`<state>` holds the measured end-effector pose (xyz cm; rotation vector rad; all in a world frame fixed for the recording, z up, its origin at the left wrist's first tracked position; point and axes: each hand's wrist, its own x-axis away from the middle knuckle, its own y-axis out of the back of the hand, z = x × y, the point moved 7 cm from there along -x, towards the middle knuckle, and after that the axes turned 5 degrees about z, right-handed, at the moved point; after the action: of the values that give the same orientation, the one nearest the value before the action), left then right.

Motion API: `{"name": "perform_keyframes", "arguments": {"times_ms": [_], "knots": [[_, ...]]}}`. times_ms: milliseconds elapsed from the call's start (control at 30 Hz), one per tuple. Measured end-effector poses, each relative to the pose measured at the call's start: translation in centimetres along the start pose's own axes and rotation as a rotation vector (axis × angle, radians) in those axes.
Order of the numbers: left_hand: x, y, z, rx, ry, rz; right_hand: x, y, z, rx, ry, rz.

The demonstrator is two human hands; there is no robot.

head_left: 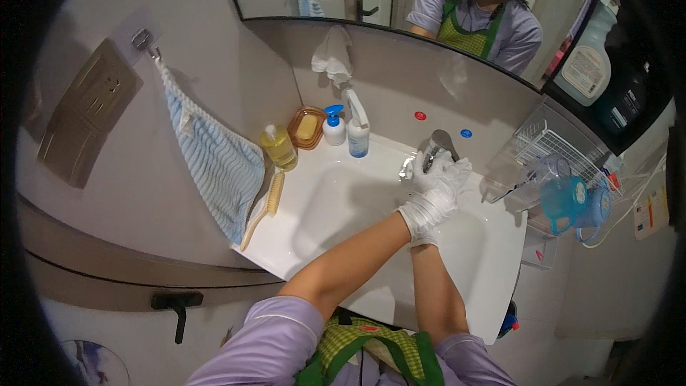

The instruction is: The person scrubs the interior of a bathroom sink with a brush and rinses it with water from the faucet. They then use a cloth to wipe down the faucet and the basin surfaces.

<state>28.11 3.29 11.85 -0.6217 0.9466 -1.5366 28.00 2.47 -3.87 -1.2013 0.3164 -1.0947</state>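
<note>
Both my hands wear thin white gloves and meet just below the metal faucet [437, 146], over the far side of the white sink [343, 204]. My left hand [432, 196] lies on top, its fingers bent and closed against the right hand; whatever is between them is hidden. Mostly covered by it, my right hand [424, 236] shows its glove cuff at the wrist, and its fingers cannot be made out. Crumpled white glove material bunches close to the faucet's spout.
Along the sink's left edge stand a wooden brush [272, 196], a yellow liquid bottle [279, 149], a soap dish [306, 129], a blue-topped pump bottle [334, 126] and a white spray bottle [358, 132]. A striped towel [213, 161] hangs left. Blue cups [564, 200] and a wire basket [554, 146] sit right.
</note>
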Motion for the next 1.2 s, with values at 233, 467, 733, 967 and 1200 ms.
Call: {"name": "perform_keyframes", "arguments": {"times_ms": [233, 467, 733, 967, 1200], "knots": [[10.9, -0.4, -2.3, -2.857, -0.677, -0.197, 2.8, 2.6, -0.5, 0.29, -0.111, -0.139], [19.2, 9.2, -6.8, -2.77, 0.059, -0.622, 3.2, 9.4, -6.7, 0.406, -0.364, -0.008], [21.8, 12.9, -6.3, -2.652, 0.264, -0.57, 8.0, 6.9, -8.7, 0.388, -0.262, -0.426], [22.5, 10.8, -5.6, -2.832, 0.485, -0.662, 9.6, 3.8, -8.4, 0.339, -0.196, -0.295], [19.5, -1.0, -3.4, -2.825, 0.357, -0.163, 11.3, -3.3, -2.5, 0.838, -0.483, -0.163]]}}
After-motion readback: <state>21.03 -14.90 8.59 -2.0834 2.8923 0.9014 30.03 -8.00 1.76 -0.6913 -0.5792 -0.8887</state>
